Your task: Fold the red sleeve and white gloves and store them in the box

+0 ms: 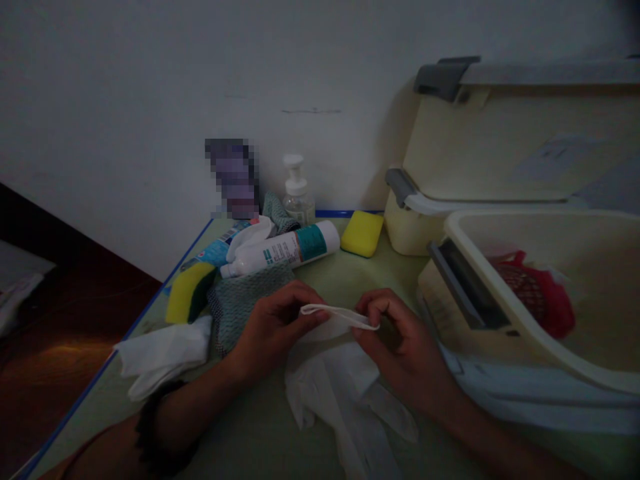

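Observation:
A white disposable glove [345,380] hangs with its fingers pointing down, its rolled cuff at the top between my two hands. My left hand [285,317] pinches one side of the cuff between thumb and fingers. At the opposite side of the cuff, my right hand [393,333] grips it the same way. The cuff opening is stretched to a narrow slit. Left of my left hand, a second white glove [167,350] lies folded on the table. Just beyond that hand is a grey-green cloth [250,297].
On the cloth lies a white and teal bottle [287,250]. Yellow sponges [187,290] [363,233], a blue packet [220,243] and a clear pump bottle [299,193] stand around it. Cream bins [480,340] [500,147] fill the right; the nearer holds something red [540,293]. The table's blue edge [107,367] runs left.

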Available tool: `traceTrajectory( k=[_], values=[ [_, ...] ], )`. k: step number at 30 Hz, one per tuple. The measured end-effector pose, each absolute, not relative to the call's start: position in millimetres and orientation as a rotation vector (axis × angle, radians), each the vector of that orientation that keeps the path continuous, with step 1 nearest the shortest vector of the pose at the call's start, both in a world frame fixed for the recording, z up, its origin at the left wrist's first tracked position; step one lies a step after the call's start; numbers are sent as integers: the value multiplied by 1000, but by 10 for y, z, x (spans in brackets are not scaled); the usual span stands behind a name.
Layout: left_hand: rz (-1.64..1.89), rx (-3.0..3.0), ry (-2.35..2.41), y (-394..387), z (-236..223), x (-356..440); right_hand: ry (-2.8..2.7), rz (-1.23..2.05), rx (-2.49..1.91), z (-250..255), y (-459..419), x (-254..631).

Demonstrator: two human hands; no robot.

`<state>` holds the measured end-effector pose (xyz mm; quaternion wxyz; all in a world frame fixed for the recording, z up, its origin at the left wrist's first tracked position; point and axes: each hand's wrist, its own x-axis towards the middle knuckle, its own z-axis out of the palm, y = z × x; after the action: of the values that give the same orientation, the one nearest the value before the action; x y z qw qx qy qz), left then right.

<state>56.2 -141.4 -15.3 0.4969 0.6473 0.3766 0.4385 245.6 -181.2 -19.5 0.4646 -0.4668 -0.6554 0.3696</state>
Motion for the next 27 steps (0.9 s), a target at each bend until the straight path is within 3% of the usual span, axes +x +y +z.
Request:
traceTrajectory(
  k=[6, 27],
  values=[
    [1061, 1574, 948, -1413, -133, 568, -1584, 1032, -1072, -198, -1828, 2479],
    [1066, 1341, 1046, -1439, -136, 582, -1595, 805, -1197, -234, -1826, 2470]
  ],
)
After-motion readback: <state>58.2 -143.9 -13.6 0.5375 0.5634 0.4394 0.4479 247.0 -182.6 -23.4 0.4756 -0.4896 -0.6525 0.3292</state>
